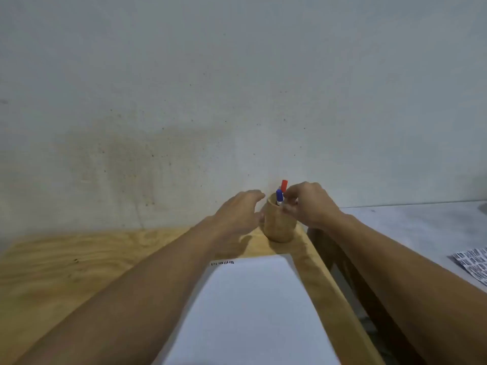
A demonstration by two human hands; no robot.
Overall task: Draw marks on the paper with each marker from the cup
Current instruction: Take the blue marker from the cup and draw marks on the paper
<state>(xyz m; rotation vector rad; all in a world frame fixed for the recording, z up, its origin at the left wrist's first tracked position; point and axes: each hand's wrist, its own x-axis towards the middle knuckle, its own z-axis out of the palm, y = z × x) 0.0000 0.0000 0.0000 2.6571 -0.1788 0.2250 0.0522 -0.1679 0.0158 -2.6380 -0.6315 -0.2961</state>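
At the table's [79, 259] far corner, beside the blank paper [250, 306], the spread, empty left hand [238, 214] is bracing the cup [279, 225] while the right hand [307, 204] is closing loosely around its 2 markers [281, 193], grip unclear, needing a clean upward pull.

Inside the cup [278, 224] the lower parts of the red marker [284, 185] and the blue marker [279, 196] are hidden; only their capped tops show above the rim. The right hand [311, 205] covers the cup's right rim, and whether its fingers [290, 201] pinch a marker cannot be told. The left hand [237, 216] hides the cup's left side, so touch is unclear. Below the cup, the paper [250, 312] is cut off by the bottom edge, its small print unreadable. Right of the cup, a patterned sheet [473, 263] runs off the frame.
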